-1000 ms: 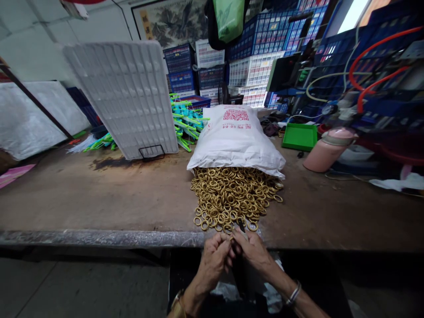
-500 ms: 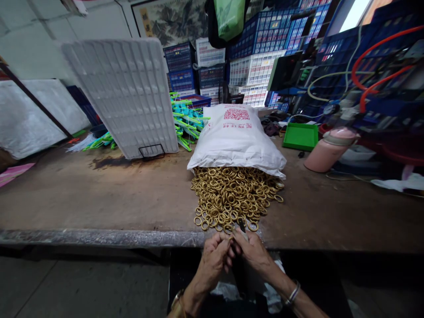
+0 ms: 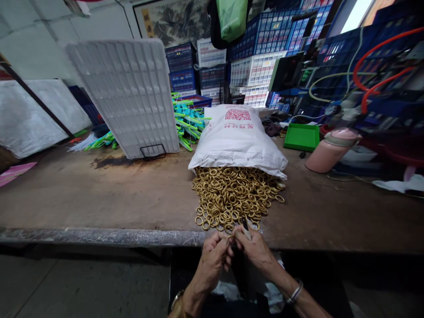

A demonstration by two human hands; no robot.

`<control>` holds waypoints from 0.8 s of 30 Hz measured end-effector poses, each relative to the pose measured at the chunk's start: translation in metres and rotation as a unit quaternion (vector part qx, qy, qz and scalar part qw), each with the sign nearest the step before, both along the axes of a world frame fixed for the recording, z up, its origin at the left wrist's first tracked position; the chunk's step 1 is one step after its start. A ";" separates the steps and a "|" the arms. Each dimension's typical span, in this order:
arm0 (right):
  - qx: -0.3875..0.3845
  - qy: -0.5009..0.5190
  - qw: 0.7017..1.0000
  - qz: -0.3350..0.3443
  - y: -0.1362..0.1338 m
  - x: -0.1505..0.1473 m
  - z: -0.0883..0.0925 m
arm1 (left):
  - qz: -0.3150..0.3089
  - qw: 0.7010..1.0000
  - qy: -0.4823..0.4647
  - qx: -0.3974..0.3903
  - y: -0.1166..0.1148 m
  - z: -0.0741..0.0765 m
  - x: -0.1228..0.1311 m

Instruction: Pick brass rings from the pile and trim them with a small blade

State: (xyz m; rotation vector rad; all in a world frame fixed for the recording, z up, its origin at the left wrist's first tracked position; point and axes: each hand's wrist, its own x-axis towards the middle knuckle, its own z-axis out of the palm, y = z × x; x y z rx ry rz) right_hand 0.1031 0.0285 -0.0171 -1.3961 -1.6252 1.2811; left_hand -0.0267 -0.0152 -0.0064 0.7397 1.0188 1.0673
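At the front edge of the table, my left hand (image 3: 212, 258) is closed, pinching a small brass-coloured ring (image 3: 231, 237) that is mostly covered by the fingers. Close against it, my right hand (image 3: 253, 249) grips a slim tool (image 3: 246, 227), dark at its far end and pale nearer the fingers; its working end is hidden. The fingertips of both hands meet around the ring. Just beyond them lies a heap of brass-coloured rings (image 3: 232, 194), spilling from the mouth of a white woven sack (image 3: 238, 141) with red print.
A ribbed white plastic panel (image 3: 126, 97) leans in a black wire stand (image 3: 153, 151) on the left. Green and blue plastic pieces (image 3: 188, 119) lie behind it. On the right are a green tray (image 3: 301, 137) and a pink bottle (image 3: 331, 150). Stacked crates (image 3: 250, 70) fill the back.
My right hand has shifted slightly right, turning the tool a little, and the fingertips are a bit further apart. My left hand keeps its pinch on the ring.
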 end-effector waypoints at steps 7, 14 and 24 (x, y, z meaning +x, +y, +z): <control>0.109 -0.123 0.985 0.049 -0.005 -0.001 0.011 | 0.031 0.999 0.041 0.018 0.002 0.009 0.000; 0.138 -0.256 0.950 0.111 -0.012 -0.001 0.010 | 0.035 0.998 0.057 0.019 0.002 0.009 0.000; 0.146 -0.340 0.921 0.123 -0.014 0.000 0.012 | 0.035 0.998 0.054 0.010 0.000 0.015 -0.001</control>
